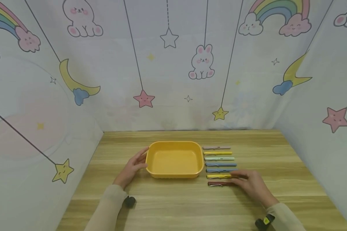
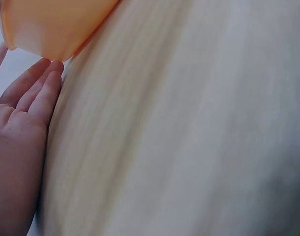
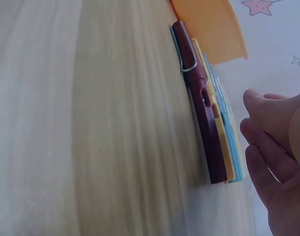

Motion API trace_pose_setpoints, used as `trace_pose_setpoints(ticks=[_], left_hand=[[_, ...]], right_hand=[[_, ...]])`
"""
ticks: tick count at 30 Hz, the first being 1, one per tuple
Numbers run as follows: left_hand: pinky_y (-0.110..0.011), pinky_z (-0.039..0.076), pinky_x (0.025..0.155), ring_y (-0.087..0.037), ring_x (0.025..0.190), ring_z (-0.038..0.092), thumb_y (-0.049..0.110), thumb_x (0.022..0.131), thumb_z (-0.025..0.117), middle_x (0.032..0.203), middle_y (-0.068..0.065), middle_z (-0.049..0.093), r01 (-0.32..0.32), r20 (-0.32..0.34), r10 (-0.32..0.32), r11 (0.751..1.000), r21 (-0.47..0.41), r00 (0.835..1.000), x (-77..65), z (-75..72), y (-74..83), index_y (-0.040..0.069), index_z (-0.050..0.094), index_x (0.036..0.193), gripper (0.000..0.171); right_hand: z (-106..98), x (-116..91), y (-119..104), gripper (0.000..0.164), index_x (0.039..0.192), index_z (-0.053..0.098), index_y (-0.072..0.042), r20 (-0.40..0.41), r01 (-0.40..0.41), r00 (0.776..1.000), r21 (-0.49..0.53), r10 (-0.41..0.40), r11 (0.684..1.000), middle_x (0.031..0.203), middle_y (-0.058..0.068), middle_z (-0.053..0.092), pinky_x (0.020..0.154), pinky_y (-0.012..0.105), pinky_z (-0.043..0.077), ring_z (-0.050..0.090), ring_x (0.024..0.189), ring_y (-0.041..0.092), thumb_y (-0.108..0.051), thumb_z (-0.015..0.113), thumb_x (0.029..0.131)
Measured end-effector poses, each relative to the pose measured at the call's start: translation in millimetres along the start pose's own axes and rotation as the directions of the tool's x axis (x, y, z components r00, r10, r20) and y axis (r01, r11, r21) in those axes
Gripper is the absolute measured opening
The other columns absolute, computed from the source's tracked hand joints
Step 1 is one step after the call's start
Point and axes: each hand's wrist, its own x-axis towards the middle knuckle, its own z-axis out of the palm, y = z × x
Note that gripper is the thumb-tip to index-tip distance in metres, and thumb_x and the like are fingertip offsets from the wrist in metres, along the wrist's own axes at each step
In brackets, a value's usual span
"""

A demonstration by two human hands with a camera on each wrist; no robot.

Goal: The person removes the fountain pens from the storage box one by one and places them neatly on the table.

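Observation:
A yellow rectangular tray (image 1: 156, 176) stands on the table. My left hand (image 1: 130, 170) rests at its left end; in the left wrist view its nearly straight fingers (image 2: 46, 96) touch the tray's outer wall. To the right of the tray several clip pens lie in a column, side by side: mauve at the back, then yellow, pale green, two blue, yellow (image 1: 217, 176) and dark red (image 1: 215, 183) nearest me. My right hand (image 1: 253, 184) hovers by the right ends of the front pens, fingers loosely bent. In the right wrist view a gap shows between those fingers and the dark red pen (image 3: 208, 128).
The wood-grain table (image 1: 176, 205) is bounded by a pale cloth wall (image 1: 173, 118) at the back, with more cloth on the left and right. Small black devices (image 1: 130, 201) sit on both wrists.

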Motion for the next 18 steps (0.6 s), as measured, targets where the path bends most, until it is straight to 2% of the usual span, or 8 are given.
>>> trace_pose_setpoints(ticks=[4, 7, 10, 18], left_hand=[[-0.021, 0.042, 0.112, -0.04, 0.151, 0.039, 0.014, 0.102, 0.067, 0.166, -0.019, 0.038, 0.003, 0.0, -0.003, 1.0, 0.009, 1.0, -0.9, 0.1, -1.1, 0.021, 0.035, 0.166, 0.071], [-0.026, 0.041, 0.115, -0.039, 0.151, 0.04, 0.014, 0.102, 0.067, 0.166, -0.019, 0.038, 0.005, -0.005, -0.005, 1.0, 0.015, 1.0, -1.5, 0.2, -0.8, 0.023, 0.035, 0.165, 0.071], [-0.029, 0.04, 0.116, -0.039, 0.15, 0.041, 0.015, 0.102, 0.067, 0.165, -0.019, 0.039, 0.005, -0.009, -0.005, 1.0, 0.024, 1.0, -1.4, 0.0, -0.3, 0.023, 0.036, 0.165, 0.071], [-0.023, 0.042, 0.112, -0.04, 0.15, 0.041, 0.015, 0.102, 0.068, 0.165, -0.02, 0.039, 0.012, -0.014, -0.012, 1.0, 0.023, 1.0, -1.4, 0.1, 1.6, 0.022, 0.036, 0.165, 0.071]], right_hand=[[0, 7, -6, 0.024, 0.11, 0.083, -0.008, 0.004, -0.024, 1.0, 0.01, 0.024, 1.0, 0.109, 0.005, 0.081, 0.085, 0.035, 0.063, 0.077, 0.101, 0.028, -0.01, 0.086, 0.086], [2, 12, -10, 0.027, 0.114, 0.082, -0.008, 0.021, -0.05, 0.999, 0.03, 0.049, 0.998, 0.113, 0.005, 0.08, 0.086, 0.032, 0.062, 0.077, 0.104, 0.027, -0.013, 0.085, 0.088], [4, 17, -13, 0.029, 0.116, 0.08, -0.004, 0.027, -0.042, 0.999, 0.068, 0.04, 0.997, 0.114, 0.008, 0.08, 0.086, 0.031, 0.062, 0.077, 0.103, 0.028, -0.013, 0.085, 0.089], [12, 30, -27, 0.032, 0.122, 0.078, -0.004, 0.023, -0.013, 1.0, 0.133, 0.01, 0.991, 0.117, 0.009, 0.079, 0.084, 0.027, 0.062, 0.077, 0.104, 0.031, -0.013, 0.083, 0.091]])
